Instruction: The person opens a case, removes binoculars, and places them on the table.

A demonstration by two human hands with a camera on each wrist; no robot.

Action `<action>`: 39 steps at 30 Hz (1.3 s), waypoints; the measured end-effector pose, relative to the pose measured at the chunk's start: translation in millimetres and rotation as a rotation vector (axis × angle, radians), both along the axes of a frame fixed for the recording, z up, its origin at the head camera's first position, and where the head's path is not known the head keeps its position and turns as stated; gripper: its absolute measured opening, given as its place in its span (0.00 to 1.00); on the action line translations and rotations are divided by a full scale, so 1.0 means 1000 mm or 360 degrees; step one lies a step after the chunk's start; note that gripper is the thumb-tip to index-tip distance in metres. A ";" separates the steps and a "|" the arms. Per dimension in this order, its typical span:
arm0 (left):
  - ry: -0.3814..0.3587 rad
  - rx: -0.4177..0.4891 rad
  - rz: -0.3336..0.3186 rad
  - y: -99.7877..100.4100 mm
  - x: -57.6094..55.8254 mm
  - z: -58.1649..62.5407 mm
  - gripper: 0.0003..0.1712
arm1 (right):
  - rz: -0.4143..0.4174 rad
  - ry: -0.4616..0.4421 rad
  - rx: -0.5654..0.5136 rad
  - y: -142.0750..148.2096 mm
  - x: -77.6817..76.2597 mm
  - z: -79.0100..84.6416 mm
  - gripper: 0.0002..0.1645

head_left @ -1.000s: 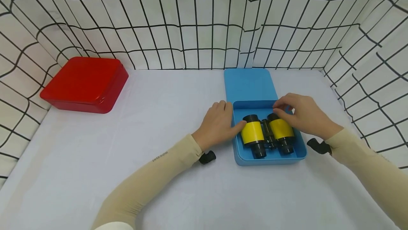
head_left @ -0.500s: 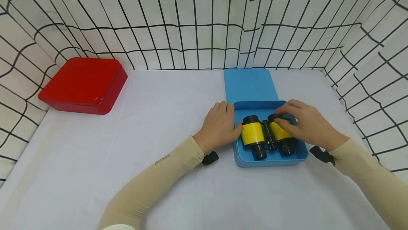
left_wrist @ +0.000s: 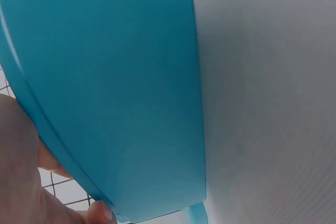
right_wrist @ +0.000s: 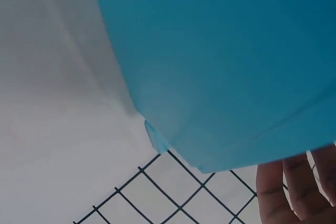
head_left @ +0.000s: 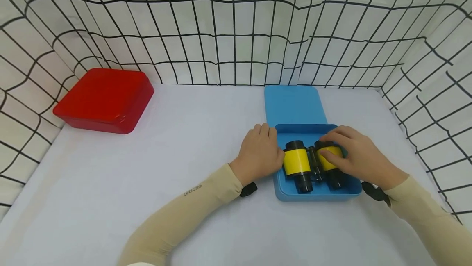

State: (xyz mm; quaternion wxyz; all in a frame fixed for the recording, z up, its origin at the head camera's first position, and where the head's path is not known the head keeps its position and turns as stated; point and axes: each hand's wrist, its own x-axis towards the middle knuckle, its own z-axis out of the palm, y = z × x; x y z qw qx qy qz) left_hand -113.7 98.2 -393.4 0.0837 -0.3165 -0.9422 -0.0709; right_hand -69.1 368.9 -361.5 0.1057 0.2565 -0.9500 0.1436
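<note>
A pair of black binoculars with yellow bands (head_left: 297, 161) lies inside an open blue case (head_left: 317, 196) in the head view. The case's lid (head_left: 296, 104) is folded back flat behind it. My left hand (head_left: 259, 152) grips the case's left rim, thumb by the left barrel. With thumb on the yellow band and fingers at the far black end, my right hand (head_left: 359, 156) holds the right barrel, partly hiding it. The left wrist view shows the case's outer wall (left_wrist: 115, 93) with fingertips at its rim. In the right wrist view, fingers (right_wrist: 299, 192) reach past the case wall (right_wrist: 220, 72).
A closed red case (head_left: 105, 100) stands at the back left of the white table (head_left: 191, 135). Black wire grid panels (head_left: 233, 44) enclose the back and both sides.
My right hand has come down onto the right barrel, its thumb now over the yellow band. The left thumb has drawn back from the left barrel toward the case rim.
</note>
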 end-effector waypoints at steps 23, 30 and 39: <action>0.0090 0.0010 -0.0043 0.007 0.007 -0.001 0.12 | 0.0063 -0.0167 0.0076 0.009 0.012 -0.010 0.47; 0.0088 0.0003 -0.0038 0.005 0.006 0.000 0.12 | 0.0105 -0.0183 0.0132 0.008 0.008 -0.012 0.54; 0.0087 0.0020 -0.0017 0.000 0.004 0.000 0.11 | 0.0110 -0.0247 0.0245 0.003 -0.001 -0.022 0.62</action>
